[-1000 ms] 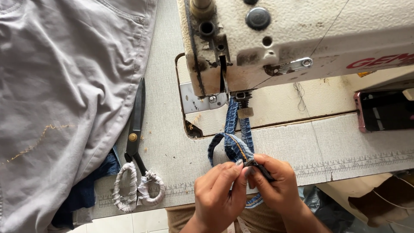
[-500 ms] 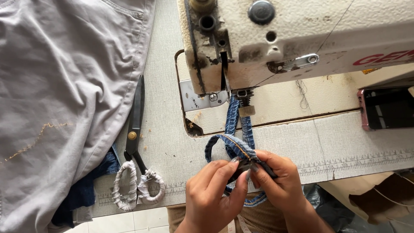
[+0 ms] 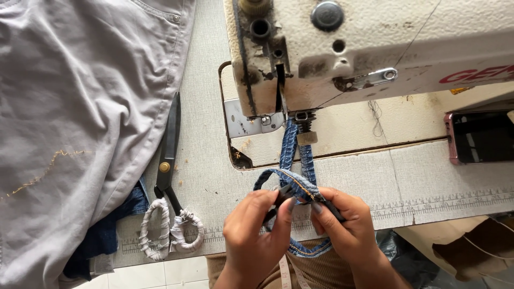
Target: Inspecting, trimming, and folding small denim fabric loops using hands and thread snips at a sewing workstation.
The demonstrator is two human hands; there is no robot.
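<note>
A pale grey sewing table (image 3: 417, 176), with a printed ruler strip along its front edge, fills the frame, and the cream sewing machine (image 3: 375, 48) stands across the upper right. At lower centre the left hand (image 3: 257, 235) and right hand (image 3: 345, 227) each pinch the narrow blue denim strip (image 3: 292, 182), which loops up from the fingers and runs under the presser foot (image 3: 304, 120). A small dark tool (image 3: 278, 200), hard to identify, sits between the fingers. With the strip still caught under the foot, a hard tug could likely distort the seam or snap the thread; the tool could nick a fingertip. Counted: two hands, one strip, one machine, one pair of black scissors (image 3: 168, 182) at lower left, one grey garment (image 3: 80, 107) at left, one phone (image 3: 479, 136) at right.
</note>
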